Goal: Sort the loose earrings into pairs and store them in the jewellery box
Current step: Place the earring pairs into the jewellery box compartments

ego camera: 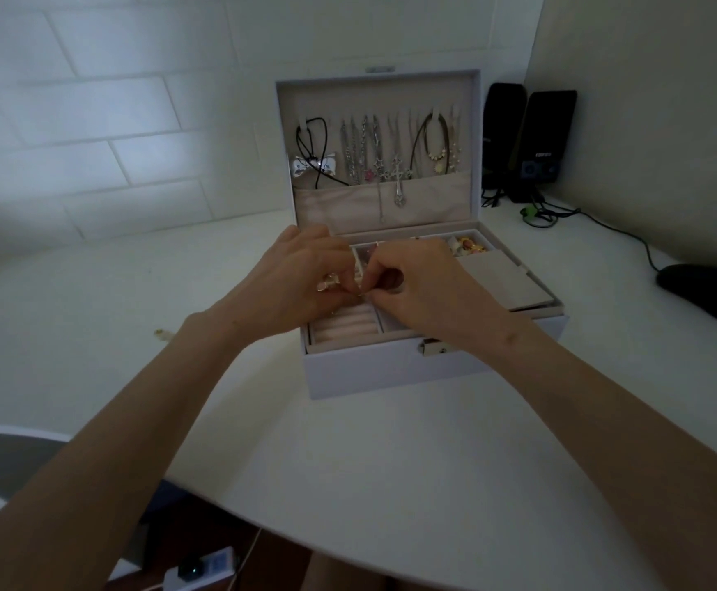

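The pale lilac jewellery box stands open on the white table, with necklaces hanging inside its raised lid. Both hands meet over the tray's left half. My left hand holds gold earrings in its curled fingers. My right hand pinches a small earring between thumb and fingertips, right against the left hand. Below the hands lie the cream ring rolls. A compartment of mixed jewellery shows at the tray's back right.
A small loose piece lies on the table left of the box. Two black speakers with cables stand at the back right, and a black mouse sits at the right edge. A grey flap covers the tray's right part.
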{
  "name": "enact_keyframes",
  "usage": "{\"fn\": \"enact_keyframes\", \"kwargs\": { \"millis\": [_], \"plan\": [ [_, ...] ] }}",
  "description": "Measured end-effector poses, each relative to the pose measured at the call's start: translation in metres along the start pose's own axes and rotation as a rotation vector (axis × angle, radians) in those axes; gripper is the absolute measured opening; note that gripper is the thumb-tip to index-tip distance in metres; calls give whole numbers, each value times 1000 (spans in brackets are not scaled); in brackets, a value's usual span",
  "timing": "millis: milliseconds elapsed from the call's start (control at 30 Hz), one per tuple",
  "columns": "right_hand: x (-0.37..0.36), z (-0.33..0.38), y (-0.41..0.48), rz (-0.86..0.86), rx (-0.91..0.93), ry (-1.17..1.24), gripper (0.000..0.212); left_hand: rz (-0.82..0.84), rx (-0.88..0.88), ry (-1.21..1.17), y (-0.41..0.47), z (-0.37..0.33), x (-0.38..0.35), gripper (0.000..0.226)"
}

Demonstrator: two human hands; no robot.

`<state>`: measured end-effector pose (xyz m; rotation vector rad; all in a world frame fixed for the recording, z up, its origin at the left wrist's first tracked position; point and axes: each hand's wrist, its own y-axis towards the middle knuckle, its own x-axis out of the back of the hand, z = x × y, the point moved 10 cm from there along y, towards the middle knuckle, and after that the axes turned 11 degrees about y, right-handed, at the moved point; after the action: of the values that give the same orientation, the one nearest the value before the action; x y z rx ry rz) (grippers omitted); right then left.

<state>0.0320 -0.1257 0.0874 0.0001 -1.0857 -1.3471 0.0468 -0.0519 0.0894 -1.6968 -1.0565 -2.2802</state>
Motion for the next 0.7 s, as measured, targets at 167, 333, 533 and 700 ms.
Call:
{"fn": "enact_keyframes", "kwargs": {
  "millis": [167, 333, 533, 700],
  "plan": [
    [-4, 2, -1, 37, 3, 10, 8, 89, 12, -30, -4, 6, -5, 19],
    [-7, 1, 0, 82, -17, 15, 8, 122, -49, 43, -3, 4, -2, 37],
    [-8, -5, 0, 155, -81, 56, 12, 139, -53, 59, -6, 4, 1, 35],
    [1, -14, 1, 73, -141, 106, 11, 101, -1, 25, -8, 7, 5, 36]
  ]
}}
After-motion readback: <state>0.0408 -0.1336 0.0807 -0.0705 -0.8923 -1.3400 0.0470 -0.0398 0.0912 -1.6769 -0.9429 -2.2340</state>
